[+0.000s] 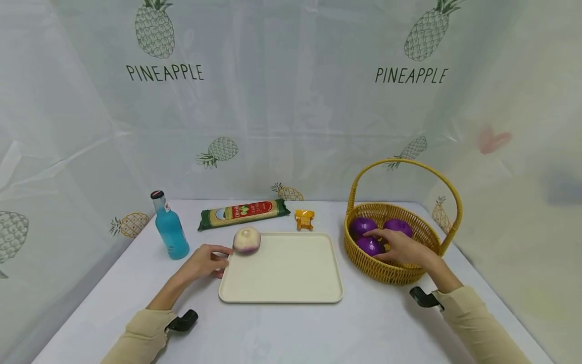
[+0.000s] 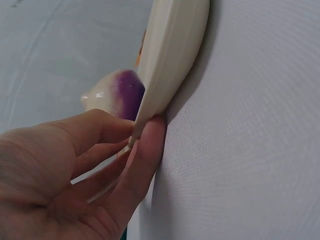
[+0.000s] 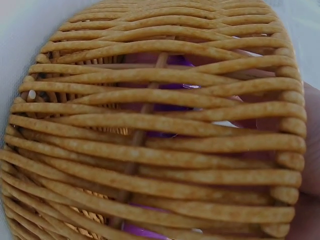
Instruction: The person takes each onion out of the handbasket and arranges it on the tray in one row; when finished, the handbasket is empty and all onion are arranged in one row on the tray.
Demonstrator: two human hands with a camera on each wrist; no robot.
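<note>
A white-and-purple turnip point(image 1: 247, 240) sits on the far left corner of a cream tray point(image 1: 291, 273). My left hand point(image 1: 206, 262) pinches that tray's left rim; in the left wrist view the thumb is above the edge and fingers point(image 2: 145, 155) are beneath it. Over at the right, my right hand point(image 1: 400, 246) reaches inside a wicker basket point(image 1: 386, 273), its thumb and fingers curled around a shiny purple onion point(image 1: 369, 246). Two more purple onions point(image 1: 362, 226) lie deeper in the basket. Woven cane hides most of this hand in the right wrist view.
A blue bottle point(image 1: 172, 232) stands upright left of the tray. Behind the tray lie a long green-ended food packet point(image 1: 245, 211) and a small orange wrapped packet point(image 1: 304, 219). The basket's tall arched handle point(image 1: 402, 161) rises over the right hand. A pineapple-print sheet point(image 1: 291, 111) hangs behind.
</note>
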